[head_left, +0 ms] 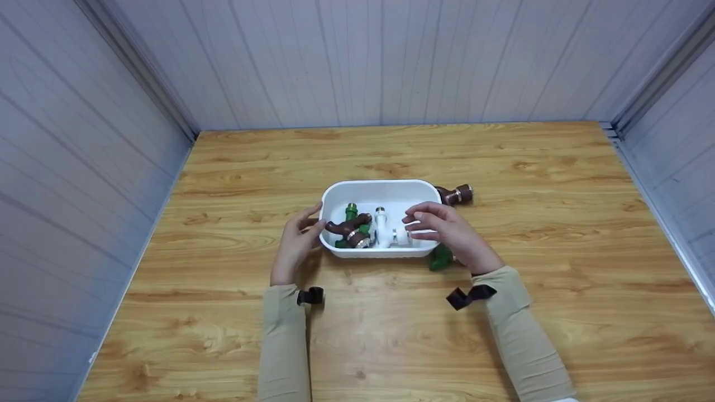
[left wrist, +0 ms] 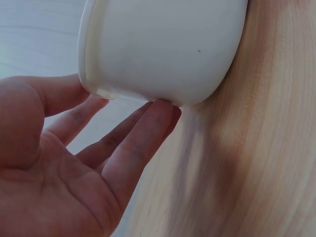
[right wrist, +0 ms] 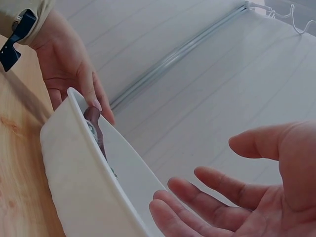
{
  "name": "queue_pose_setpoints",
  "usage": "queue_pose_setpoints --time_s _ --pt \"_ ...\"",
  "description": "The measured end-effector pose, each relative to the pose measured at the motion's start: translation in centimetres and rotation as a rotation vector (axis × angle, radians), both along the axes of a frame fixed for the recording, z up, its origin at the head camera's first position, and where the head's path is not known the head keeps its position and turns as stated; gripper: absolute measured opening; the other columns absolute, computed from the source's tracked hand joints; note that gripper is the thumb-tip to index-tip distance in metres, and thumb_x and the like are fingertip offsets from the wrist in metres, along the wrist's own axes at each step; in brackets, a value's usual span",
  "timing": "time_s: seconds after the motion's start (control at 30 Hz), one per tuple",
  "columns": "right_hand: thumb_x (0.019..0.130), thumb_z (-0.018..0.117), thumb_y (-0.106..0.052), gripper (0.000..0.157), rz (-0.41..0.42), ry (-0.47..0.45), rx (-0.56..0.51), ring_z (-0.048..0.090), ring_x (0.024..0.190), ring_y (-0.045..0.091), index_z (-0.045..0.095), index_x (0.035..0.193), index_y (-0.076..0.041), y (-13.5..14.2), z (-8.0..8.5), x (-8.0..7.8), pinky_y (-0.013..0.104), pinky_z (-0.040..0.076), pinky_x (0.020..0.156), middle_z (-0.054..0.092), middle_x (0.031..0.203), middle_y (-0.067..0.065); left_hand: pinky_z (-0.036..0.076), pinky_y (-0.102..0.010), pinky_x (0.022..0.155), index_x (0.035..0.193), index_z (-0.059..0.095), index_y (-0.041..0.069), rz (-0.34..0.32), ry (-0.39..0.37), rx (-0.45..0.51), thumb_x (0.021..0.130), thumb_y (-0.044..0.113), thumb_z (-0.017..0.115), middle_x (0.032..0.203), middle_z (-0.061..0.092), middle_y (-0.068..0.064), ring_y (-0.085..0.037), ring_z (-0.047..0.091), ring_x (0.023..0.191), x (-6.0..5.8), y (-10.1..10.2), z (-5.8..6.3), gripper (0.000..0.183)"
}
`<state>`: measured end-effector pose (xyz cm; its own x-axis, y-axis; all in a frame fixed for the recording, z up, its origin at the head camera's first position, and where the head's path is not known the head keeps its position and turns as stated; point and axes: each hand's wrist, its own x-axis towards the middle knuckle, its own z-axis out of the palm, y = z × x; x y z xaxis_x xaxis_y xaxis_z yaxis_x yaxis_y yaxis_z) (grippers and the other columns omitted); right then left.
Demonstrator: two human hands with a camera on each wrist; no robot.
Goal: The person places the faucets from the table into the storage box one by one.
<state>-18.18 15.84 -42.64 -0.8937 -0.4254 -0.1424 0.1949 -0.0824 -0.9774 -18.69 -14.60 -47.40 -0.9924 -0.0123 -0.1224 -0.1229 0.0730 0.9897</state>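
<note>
A white plastic tub (head_left: 380,253) stands on the wooden table. My left hand (head_left: 296,245) holds its left end, thumb at the rim and fingers against the outer wall (left wrist: 163,54). Inside lie a brown tap (head_left: 347,227), a green tap (head_left: 351,211) partly beneath it, and a white tap (head_left: 382,226). My right hand (head_left: 449,231) hovers over the tub's right end, its fingers (right wrist: 197,200) spread loosely with nothing between them. Beyond that end lie another brown tap (head_left: 461,194) and a green tap (head_left: 441,258), both partly hidden by the hand or tub.
The wooden table (head_left: 380,335) runs back to a pale panelled wall (head_left: 357,61). Similar panels rise on the left (head_left: 72,167) and right (head_left: 681,128). Dark straps (head_left: 311,296) circle both wrists.
</note>
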Motion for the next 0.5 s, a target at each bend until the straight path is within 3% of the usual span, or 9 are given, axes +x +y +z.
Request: queue_pose_setpoints --time_s 0.3,0.5 --pt "0.09 0.052 -0.024 0.046 -0.053 0.001 0.012 0.045 0.109 0.04 0.041 0.119 0.01 2.9 0.1 0.0 0.043 0.04 0.091 0.047 0.117 0.028 0.052 -0.033 0.071 0.126 0.051 0.016 0.008 -0.016 -0.02 0.087 0.013 0.057 0.107 0.054 -0.017 -0.029 0.056 0.095 0.0 0.0 0.2 0.039" --pt "0.091 0.051 -0.023 0.046 -0.105 -0.003 0.013 0.047 0.107 0.039 0.04 0.119 0.011 4.8 -0.1 0.0 0.045 0.04 0.091 0.046 0.117 0.03 0.052 -0.034 0.07 0.126 0.051 0.015 0.009 -0.015 -0.001 0.087 0.012 0.057 0.108 0.053 -0.019 -0.034 0.055 0.097 0.1 0.0 0.1 0.04"
